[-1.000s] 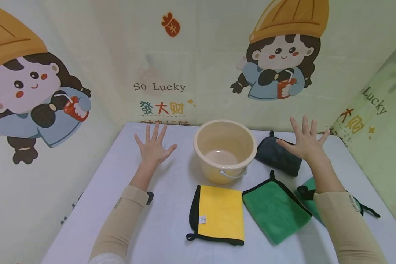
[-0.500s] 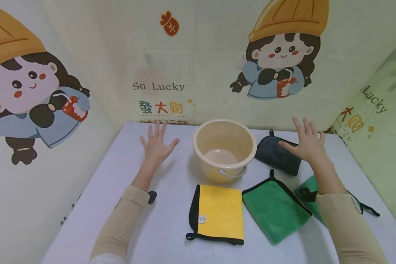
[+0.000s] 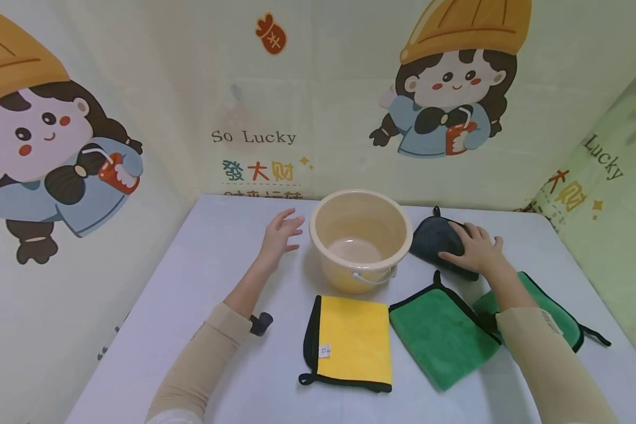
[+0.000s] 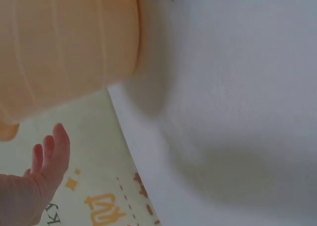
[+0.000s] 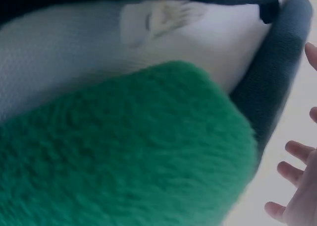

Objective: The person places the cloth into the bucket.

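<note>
Quietly, a wide-spread right hand (image 3: 479,253) is over a dark cloth (image 3: 433,241), right of a beige bucket (image 3: 344,279).
The left hand (image 3: 278,240), loose and empty, hangs just beside the bucket; an inward sweep could knock it.

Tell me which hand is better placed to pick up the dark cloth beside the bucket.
Probably the right hand: it is spread over the dark cloth. The left hand is on the opposite side of the bucket, which stands between it and the cloth.
</note>
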A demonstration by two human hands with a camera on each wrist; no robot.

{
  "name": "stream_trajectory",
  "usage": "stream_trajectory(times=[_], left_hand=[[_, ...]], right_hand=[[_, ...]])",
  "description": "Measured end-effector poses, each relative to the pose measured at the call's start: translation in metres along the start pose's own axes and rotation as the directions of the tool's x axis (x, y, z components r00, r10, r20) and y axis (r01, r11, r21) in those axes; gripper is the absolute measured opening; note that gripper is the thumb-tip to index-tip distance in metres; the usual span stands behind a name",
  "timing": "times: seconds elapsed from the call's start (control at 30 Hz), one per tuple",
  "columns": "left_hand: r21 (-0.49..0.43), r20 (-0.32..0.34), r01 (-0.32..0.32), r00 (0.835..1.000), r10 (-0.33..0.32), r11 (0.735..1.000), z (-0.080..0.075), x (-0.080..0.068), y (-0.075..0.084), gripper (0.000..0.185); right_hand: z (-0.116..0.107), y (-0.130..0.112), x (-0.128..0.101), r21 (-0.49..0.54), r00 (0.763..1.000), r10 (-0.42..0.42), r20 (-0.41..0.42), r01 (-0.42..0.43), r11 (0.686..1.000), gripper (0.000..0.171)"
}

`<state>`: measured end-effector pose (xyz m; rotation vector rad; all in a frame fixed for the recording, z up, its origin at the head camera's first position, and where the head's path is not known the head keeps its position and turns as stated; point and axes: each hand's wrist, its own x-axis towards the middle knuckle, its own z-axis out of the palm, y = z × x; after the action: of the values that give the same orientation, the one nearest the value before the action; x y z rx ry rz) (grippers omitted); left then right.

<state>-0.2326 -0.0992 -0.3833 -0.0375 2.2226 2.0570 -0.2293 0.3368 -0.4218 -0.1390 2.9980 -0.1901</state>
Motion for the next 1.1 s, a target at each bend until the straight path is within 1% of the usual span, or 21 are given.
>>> stream_trajectory(times=[0.07,0.17,0.23,0.33,0.53,0.67,0.8,1.1], left_hand=[[-0.067,0.022,0.052,0.998,-0.051,0.996,0.005,-0.001,0.002,0.055],[-0.145,0.039,0.12,0.992,-0.116,0.982,0.011,-0.003,0.004,0.051],[-0.177,0.047,0.152,0.988,-0.146,0.972,0.015,-0.005,0.006,0.048],[-0.193,0.051,0.177,0.984,-0.171,0.965,0.019,-0.007,0.007,0.045],[-0.154,0.037,0.177,0.984,-0.173,0.972,0.023,-0.008,0.007,0.042],[-0.138,0.04,0.155,0.988,-0.151,0.978,0.023,-0.007,0.006,0.041],[-0.119,0.051,0.135,0.99,-0.129,0.984,0.022,-0.008,0.01,0.039],[-0.106,0.07,0.151,0.987,-0.144,0.983,0.022,-0.009,0.012,0.037]], right_hand=[[0.003,0.0,0.001,-0.009,0.999,0.003,0.033,-0.003,1.0,0.092],[0.007,0.0,0.002,-0.022,0.997,0.007,0.072,-0.005,1.0,0.091],[0.009,0.0,0.003,-0.029,0.995,0.009,0.098,-0.007,1.0,0.091],[0.012,0.0,0.003,-0.036,0.992,0.015,0.125,-0.011,0.999,0.091],[0.017,0.0,0.006,-0.06,0.992,0.007,0.129,0.001,0.998,0.085],[0.02,-0.002,0.009,-0.081,0.993,-0.006,0.116,0.016,0.997,0.081],[0.02,-0.006,0.01,-0.093,0.995,-0.033,0.095,0.042,0.995,0.074],[0.026,-0.009,0.012,-0.113,0.995,-0.08,0.052,0.085,0.99,0.059]])
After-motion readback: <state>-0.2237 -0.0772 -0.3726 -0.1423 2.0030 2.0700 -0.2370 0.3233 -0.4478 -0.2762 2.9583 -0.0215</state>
